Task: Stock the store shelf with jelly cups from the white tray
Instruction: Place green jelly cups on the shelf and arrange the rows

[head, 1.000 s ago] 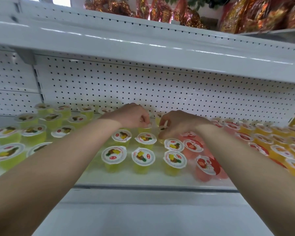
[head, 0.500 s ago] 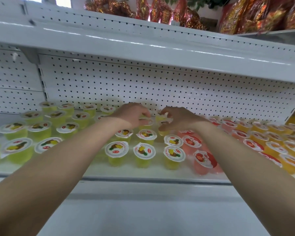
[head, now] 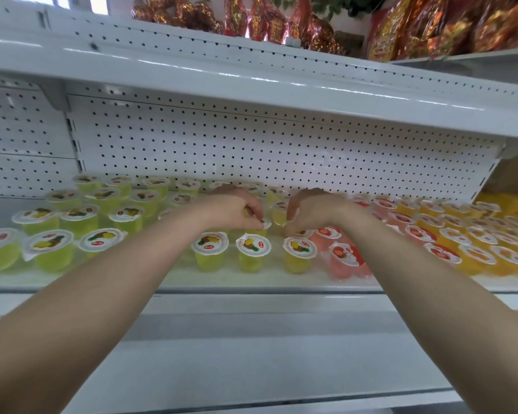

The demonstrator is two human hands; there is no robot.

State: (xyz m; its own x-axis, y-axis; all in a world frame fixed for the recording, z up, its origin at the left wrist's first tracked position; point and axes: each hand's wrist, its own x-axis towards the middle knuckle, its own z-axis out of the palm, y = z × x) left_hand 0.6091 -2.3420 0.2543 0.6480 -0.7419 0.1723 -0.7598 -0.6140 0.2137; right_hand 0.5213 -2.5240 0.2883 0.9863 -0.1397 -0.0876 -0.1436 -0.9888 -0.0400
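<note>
Rows of yellow jelly cups (head: 253, 249) with white fruit-print lids stand mid-shelf on the white shelf (head: 251, 280). Both my arms reach in over the second row. My left hand (head: 237, 209) pinches the lid rim of a yellow jelly cup (head: 264, 225) with curled fingers. Beside it, my right hand (head: 314, 210) curls down over another yellow cup (head: 305, 233), which is mostly hidden. One more yellow cup (head: 279, 215) stands between the two hands. The white tray is not in view.
Green cups (head: 51, 249) fill the shelf's left part; pink cups (head: 346, 259) and orange cups (head: 476, 258) fill the right. A perforated white back panel (head: 281, 150) rises behind. The upper shelf (head: 251, 85) overhangs, carrying red and gold packets (head: 281, 22).
Both hands have drawn back from the rear rows towards the shelf's front and now sit just behind the front row. The view has shifted slightly.
</note>
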